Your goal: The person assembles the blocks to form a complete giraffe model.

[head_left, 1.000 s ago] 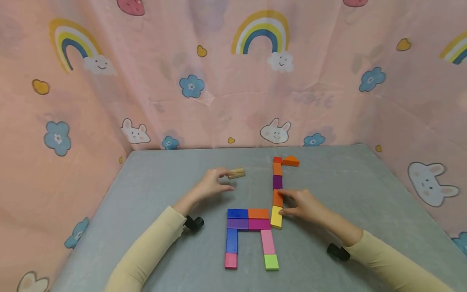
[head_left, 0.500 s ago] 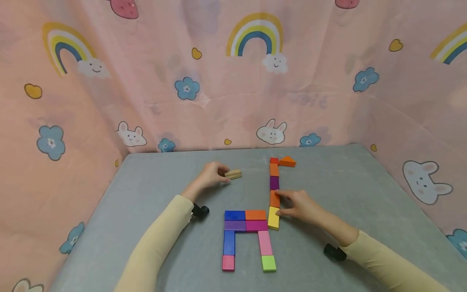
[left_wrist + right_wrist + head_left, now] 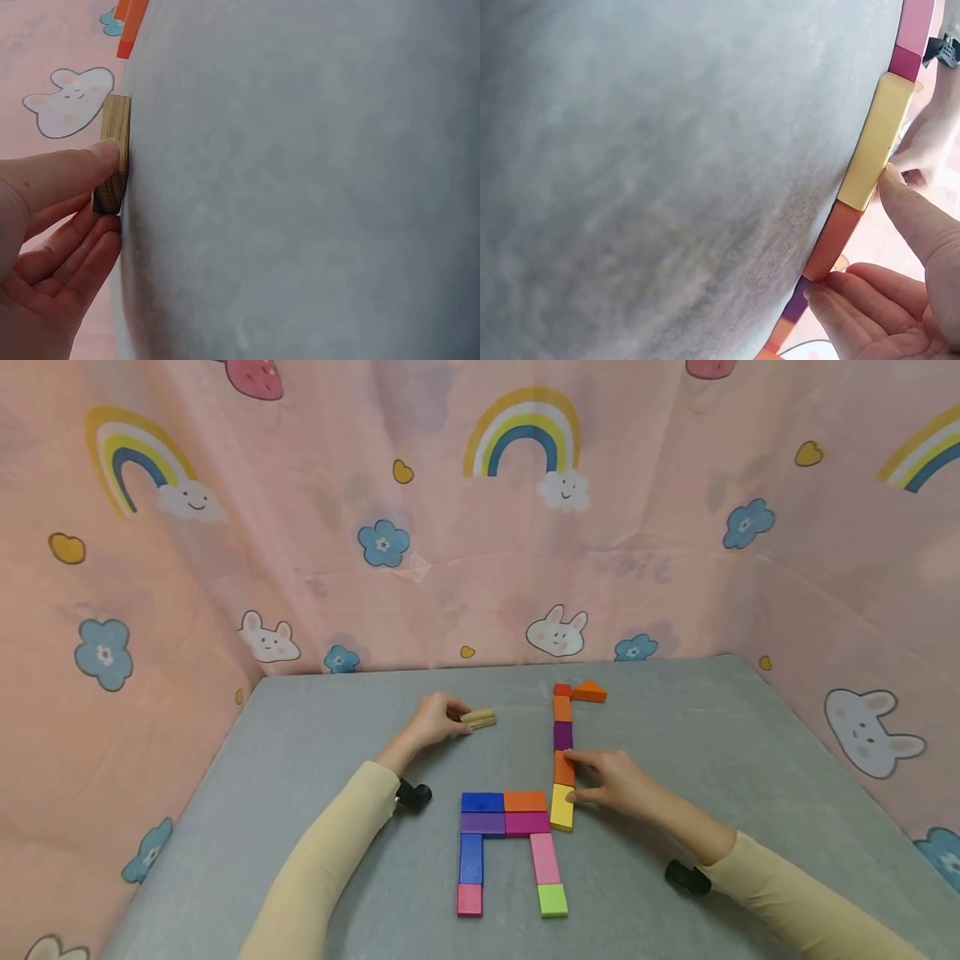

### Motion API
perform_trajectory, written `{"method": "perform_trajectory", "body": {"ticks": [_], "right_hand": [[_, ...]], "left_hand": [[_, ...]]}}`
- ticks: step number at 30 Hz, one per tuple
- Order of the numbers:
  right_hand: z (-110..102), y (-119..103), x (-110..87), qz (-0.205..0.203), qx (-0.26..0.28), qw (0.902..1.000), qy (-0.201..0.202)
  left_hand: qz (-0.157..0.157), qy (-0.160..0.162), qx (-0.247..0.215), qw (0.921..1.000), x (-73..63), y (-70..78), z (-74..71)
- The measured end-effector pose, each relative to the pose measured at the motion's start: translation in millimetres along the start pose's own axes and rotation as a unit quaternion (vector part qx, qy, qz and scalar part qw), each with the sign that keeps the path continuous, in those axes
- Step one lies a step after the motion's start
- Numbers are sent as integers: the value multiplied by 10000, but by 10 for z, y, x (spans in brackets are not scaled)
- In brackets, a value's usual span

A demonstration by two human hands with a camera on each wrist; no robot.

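Observation:
My left hand pinches the left end of what look like two plain wooden blocks lying together. In the left wrist view, the thumb lies over the near face of the wood, with fingers behind it. A column of toy blocks stretches away on the right. My right hand touches its right side: the thumb is at the yellow block, and a fingertip is at the far end of the orange block. In the right wrist view, the other fingers extend close to the purple block.
A table-like shape of coloured blocks, including a blue block and a green block, lies left of and nearer than the column. At the column's far end sit a red block and an orange triangle. A printed curtain hangs behind the grey tabletop.
My left hand has moved in toward the wooden blocks and its thumb and fingers have closed on them. The right hand stays at the column. The head view has shifted slightly.

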State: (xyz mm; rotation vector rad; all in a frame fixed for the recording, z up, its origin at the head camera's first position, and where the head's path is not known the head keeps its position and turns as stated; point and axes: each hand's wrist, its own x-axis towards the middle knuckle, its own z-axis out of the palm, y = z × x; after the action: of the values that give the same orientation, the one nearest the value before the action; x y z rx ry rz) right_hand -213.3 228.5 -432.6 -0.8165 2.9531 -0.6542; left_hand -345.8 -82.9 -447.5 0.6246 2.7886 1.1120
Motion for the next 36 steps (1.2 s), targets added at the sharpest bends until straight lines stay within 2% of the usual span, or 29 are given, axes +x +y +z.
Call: {"method": "perform_trajectory", "body": {"ticks": [5,8,13,17,20,27,36], "right_hand": [[11,-20,33,-50,18,10000,16],[17,-17,41,-113,47,9999,41],[15,-3,33,-125,76,9998,98],[5,18,23,-67,58,9999,94],[-12,35,6,-97,16,9999,74],[-33,63,-25,-132,-50,9999,71],[-37,61,-36,-184,-49,9998,112]], "left_hand": [[110,93,-9,9999,-183,9,-114],[97,122,-27,9999,-405,44,-219],[271,41,93,9996,-838,60,-345],[429,-34,300,9986,-1114,49,-356],[452,-111,361,9983,-1258,68,-320],[541,-219,455,9973,-1462,183,-223],[508,-339,423,9972,-1519,201,-155]]}}
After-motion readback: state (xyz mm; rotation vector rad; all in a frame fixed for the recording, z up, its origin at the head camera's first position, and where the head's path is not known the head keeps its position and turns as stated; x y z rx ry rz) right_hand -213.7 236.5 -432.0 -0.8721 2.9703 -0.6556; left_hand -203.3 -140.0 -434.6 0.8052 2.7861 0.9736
